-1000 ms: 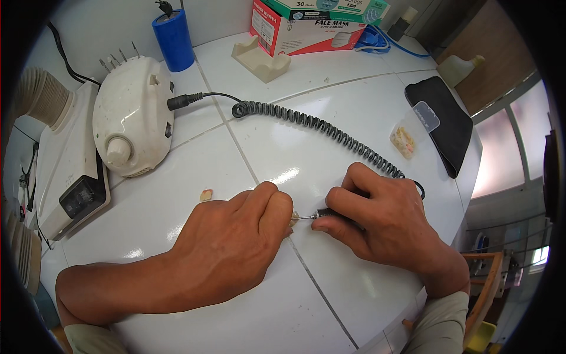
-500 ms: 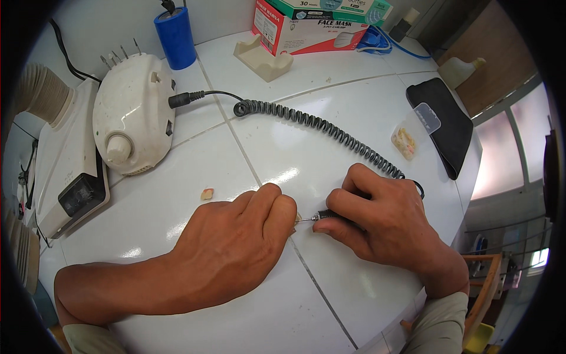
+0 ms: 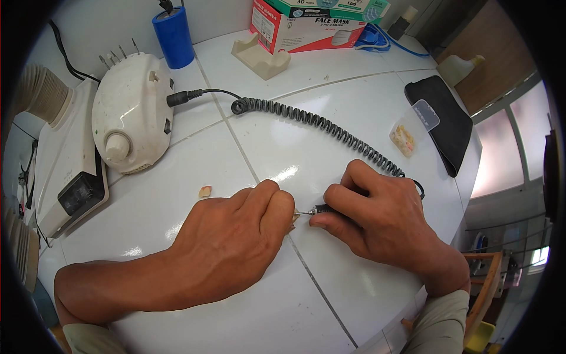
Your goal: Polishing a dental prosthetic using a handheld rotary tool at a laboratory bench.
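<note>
Glossy white tiled tabletop [image 3: 247, 333]. We see left hand [image 3: 236, 236] closed around small tan piece [image 3: 295, 218], mostly hidden; right hand [image 3: 383, 218] gripping black rotary handpiece [image 3: 323, 209], thin bit [image 3: 303, 213] pointing at piece, contact unclear. Just beyond left hand, pink-and-cream fragment [image 3: 205, 191]. Farther, coiled cord [image 3: 321, 125] leading to white control unit [image 3: 132, 112]; red-and-white carton [image 3: 309, 36] at back.

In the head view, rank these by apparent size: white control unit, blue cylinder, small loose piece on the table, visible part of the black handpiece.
1. White control unit
2. Blue cylinder
3. Small loose piece and black handpiece: unsure, too close; the right hand hides most of the handpiece.
</note>
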`<state>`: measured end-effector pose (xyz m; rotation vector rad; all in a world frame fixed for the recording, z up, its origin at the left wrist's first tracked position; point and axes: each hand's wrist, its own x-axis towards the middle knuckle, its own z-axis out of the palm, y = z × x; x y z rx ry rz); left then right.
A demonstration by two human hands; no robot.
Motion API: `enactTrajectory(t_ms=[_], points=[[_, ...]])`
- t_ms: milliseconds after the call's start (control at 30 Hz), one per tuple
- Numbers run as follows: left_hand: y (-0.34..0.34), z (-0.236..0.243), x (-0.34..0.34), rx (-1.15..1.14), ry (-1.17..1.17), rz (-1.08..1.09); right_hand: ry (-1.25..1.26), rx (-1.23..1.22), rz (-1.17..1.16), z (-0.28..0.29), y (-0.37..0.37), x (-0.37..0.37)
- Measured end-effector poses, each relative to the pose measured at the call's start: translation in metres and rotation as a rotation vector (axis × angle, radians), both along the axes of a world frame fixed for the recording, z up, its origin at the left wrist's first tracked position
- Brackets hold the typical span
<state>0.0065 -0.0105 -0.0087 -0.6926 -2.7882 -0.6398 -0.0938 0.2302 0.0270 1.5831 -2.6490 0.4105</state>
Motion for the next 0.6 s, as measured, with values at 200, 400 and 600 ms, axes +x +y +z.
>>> enactTrajectory(t_ms=[200,400,600], points=[[0.0006,-0.0017,-0.0002,0.022,-0.007,0.006,0.007,-0.005,0.003,-0.0011,0.0007,-0.0004],[0.0004,-0.0021,0.0004,0.019,-0.010,0.015,-0.039,0.047,-0.041,0.0048,-0.0017,0.0030],[-0.0002,-0.0020,0.0001,0.005,-0.017,0.016,-0.012,0.030,-0.022,0.0040,-0.0010,0.0022]])
